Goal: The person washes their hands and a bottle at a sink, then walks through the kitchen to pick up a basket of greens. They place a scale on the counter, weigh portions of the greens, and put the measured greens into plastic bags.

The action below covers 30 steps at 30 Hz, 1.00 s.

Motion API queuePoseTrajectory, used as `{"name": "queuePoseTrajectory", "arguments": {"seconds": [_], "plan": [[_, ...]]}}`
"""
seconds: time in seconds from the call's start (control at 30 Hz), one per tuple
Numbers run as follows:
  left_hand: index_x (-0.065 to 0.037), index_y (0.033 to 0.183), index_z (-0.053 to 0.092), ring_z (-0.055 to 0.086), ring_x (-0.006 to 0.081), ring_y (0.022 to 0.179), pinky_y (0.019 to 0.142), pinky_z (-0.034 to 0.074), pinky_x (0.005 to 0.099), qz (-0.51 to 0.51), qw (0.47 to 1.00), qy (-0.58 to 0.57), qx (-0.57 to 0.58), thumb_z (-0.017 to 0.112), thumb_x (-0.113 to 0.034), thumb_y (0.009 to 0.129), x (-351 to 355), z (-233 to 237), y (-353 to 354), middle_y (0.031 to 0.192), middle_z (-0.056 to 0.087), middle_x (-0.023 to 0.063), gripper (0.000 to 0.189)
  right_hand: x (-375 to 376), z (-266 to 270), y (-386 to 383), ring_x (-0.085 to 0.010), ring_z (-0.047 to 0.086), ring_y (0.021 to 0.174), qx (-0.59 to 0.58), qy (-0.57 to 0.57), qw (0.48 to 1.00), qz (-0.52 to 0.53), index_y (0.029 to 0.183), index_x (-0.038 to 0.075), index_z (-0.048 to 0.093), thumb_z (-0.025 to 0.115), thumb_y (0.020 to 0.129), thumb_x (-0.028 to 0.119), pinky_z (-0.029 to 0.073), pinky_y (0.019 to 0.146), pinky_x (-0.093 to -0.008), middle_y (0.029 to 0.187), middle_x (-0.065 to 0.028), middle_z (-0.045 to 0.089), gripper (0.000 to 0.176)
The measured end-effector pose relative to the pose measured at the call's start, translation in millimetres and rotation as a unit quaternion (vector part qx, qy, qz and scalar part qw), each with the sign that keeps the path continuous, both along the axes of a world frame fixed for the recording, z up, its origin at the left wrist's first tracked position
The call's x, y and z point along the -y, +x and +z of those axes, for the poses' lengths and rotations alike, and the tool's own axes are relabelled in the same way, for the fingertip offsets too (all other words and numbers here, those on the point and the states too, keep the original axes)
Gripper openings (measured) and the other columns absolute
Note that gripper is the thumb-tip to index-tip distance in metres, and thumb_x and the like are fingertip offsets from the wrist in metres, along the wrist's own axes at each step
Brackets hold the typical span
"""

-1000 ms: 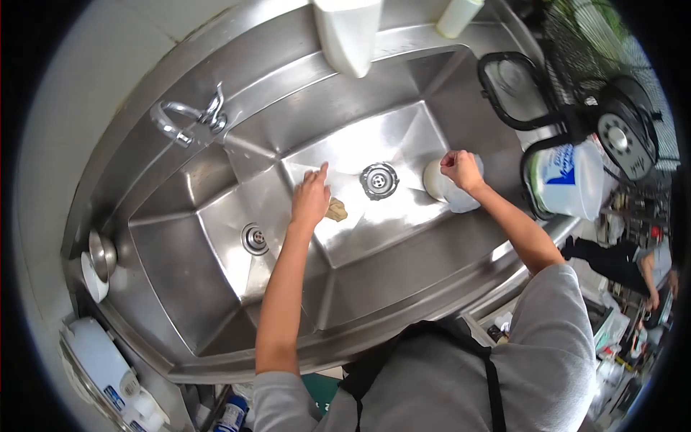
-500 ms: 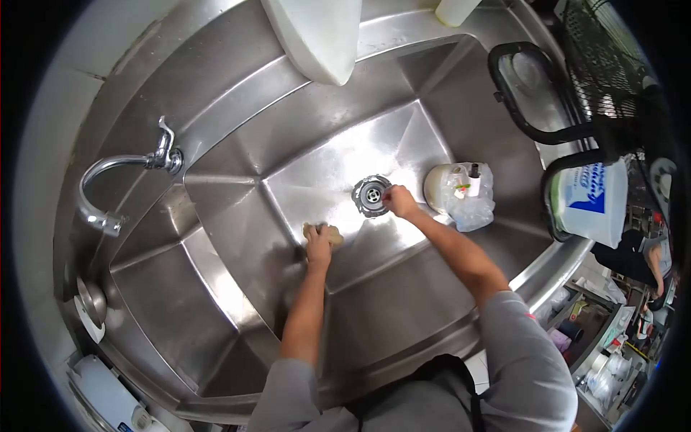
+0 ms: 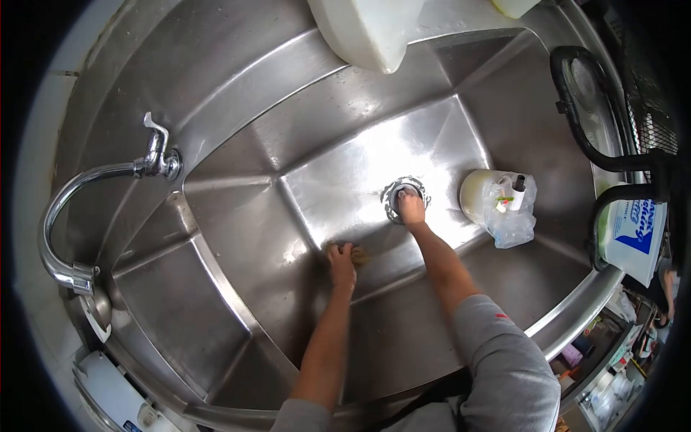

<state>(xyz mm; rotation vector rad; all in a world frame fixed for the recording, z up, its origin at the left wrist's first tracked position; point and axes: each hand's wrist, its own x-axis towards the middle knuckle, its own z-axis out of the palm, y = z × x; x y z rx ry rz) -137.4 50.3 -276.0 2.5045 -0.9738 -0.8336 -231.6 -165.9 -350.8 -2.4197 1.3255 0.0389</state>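
My left hand (image 3: 342, 263) is closed around a yellowish-brown sponge (image 3: 360, 255), pressed against the bottom of the steel sink near its front left. Part of the sponge sticks out to the right of the fingers. My right hand (image 3: 411, 207) reaches down into the drain (image 3: 389, 204), its fingers drawn together over the centre. What the fingertips hold there is hidden. Dark, patchy residue rings the drain opening. To the right, a whitish round container (image 3: 475, 196) sits in the sink with a clear plastic bag (image 3: 515, 229) against it.
A chrome faucet (image 3: 61, 191) curves over the left side, above a smaller basin (image 3: 176, 309). A large white container (image 3: 371, 32) overhangs the back edge. Black tubular handles (image 3: 576, 108) and a labelled white tub (image 3: 633, 234) stand at the right rim.
My right hand has moved from the drain's right edge to over its centre, covering the strainer. My left hand stays on the sponge. The camera view has shifted.
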Motion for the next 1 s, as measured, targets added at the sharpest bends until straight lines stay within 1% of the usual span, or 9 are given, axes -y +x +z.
{"name": "queuePoseTrajectory", "arguments": {"seconds": [0.17, 0.27, 0.33, 0.5, 0.57, 0.7, 0.77, 0.93, 1.0], "plan": [[-0.012, 0.102, 0.050, 0.041, 0.0352, 0.099, 0.084, 0.039, 0.0412, 0.007, 1.000, -0.016, 0.009, 0.060, 0.006, 0.066, 1, -4, 0, 0.101, 0.041, 0.0153, 0.041, 5, 7, 4, -0.0292, 0.055, 0.091, -0.017, 0.012, 0.997, 0.079, 0.088, 0.002, 0.056, 0.042, 0.082, 0.010, 0.049, 0.071, -0.0372, 0.097, -0.0150, 0.056, 0.017], [-0.010, 0.100, 0.051, 0.042, 0.0352, 0.101, 0.082, 0.042, 0.0411, -0.005, 1.000, -0.003, -0.001, 0.047, -0.002, 0.079, 7, 1, 5, 0.100, 0.043, 0.0174, 0.023, 23, 22, 6, -0.0288, 0.055, 0.093, -0.113, 0.077, 0.987, 0.081, 0.087, 0.001, 0.055, 0.043, 0.080, 0.008, 0.049, 0.073, -0.0365, 0.097, -0.0155, 0.055, 0.016], [-0.008, 0.098, 0.052, 0.044, 0.0358, 0.100, 0.083, 0.041, 0.0407, 0.000, 0.990, 0.137, -0.044, 0.047, -0.006, 0.081, 0, 7, 6, 0.101, 0.044, 0.0198, 0.018, 34, 46, -3, -0.0315, 0.056, 0.090, -0.068, 0.096, 0.989, 0.093, 0.090, 0.001, 0.054, 0.045, 0.078, 0.009, 0.048, 0.074, -0.0389, 0.094, -0.0190, 0.056, 0.017], [-0.004, 0.096, 0.055, 0.048, 0.0353, 0.099, 0.085, 0.040, 0.0430, -0.090, 0.970, 0.219, -0.049, 0.050, -0.012, 0.080, -22, 6, 2, 0.103, 0.051, 0.0201, 0.019, 81, 158, -43, -0.0322, 0.058, 0.083, -0.078, 0.051, 0.976, 0.195, 0.080, 0.001, 0.058, 0.051, 0.072, 0.006, 0.047, 0.070, -0.0388, 0.086, -0.0186, 0.059, 0.011], [-0.003, 0.087, 0.058, 0.054, 0.0341, 0.096, 0.083, 0.042, 0.0434, -0.100, 0.967, 0.229, -0.044, 0.057, -0.008, 0.071, -22, 14, -5, 0.094, 0.060, 0.0188, 0.017, 97, 234, -58, -0.0316, 0.060, 0.075, -0.136, 0.065, 0.970, 0.191, 0.074, 0.002, 0.060, 0.053, 0.070, 0.003, 0.048, 0.068, -0.0384, 0.077, -0.0167, 0.061, 0.008], [-0.004, 0.085, 0.060, 0.058, 0.0334, 0.088, 0.077, 0.046, 0.0413, -0.150, 0.975, 0.161, -0.020, 0.057, -0.010, 0.071, -13, 15, 2, 0.087, 0.060, 0.0194, 0.015, 110, 300, -106, -0.0319, 0.060, 0.073, -0.081, 0.007, 0.994, 0.075, 0.077, 0.004, 0.062, 0.057, 0.066, 0.001, 0.048, 0.068, -0.0392, 0.076, -0.0168, 0.061, 0.012], [-0.005, 0.083, 0.060, 0.057, 0.0336, 0.088, 0.076, 0.046, 0.0411, -0.128, 0.976, 0.158, -0.072, 0.056, -0.012, 0.072, -4, 38, 10, 0.087, 0.060, 0.0192, 0.013, 109, 284, -127, -0.0350, 0.059, 0.076, -0.171, -0.049, 0.984, 0.020, 0.079, 0.002, 0.059, 0.056, 0.069, 0.003, 0.048, 0.068, -0.0423, 0.080, -0.0189, 0.061, 0.011], [-0.005, 0.086, 0.062, 0.057, 0.0321, 0.091, 0.076, 0.047, 0.0389, -0.164, 0.965, 0.188, -0.081, 0.055, -0.005, 0.072, -5, 47, 24, 0.092, 0.060, 0.0179, 0.015, 41, 277, -98, -0.0350, 0.060, 0.081, -0.209, 0.083, 0.959, 0.173, 0.079, -0.001, 0.058, 0.048, 0.074, 0.001, 0.049, 0.070, -0.0410, 0.083, -0.0223, 0.060, 0.011], [-0.005, 0.086, 0.062, 0.057, 0.0318, 0.092, 0.077, 0.047, 0.0383, -0.179, 0.945, 0.257, -0.096, 0.055, -0.004, 0.071, 1, 74, 25, 0.093, 0.060, 0.0179, 0.017, 22, 209, -105, -0.0320, 0.060, 0.079, -0.216, 0.127, 0.920, 0.302, 0.073, 0.001, 0.062, 0.054, 0.065, -0.001, 0.049, 0.070, -0.0390, 0.079, -0.0196, 0.061, 0.011]]}}
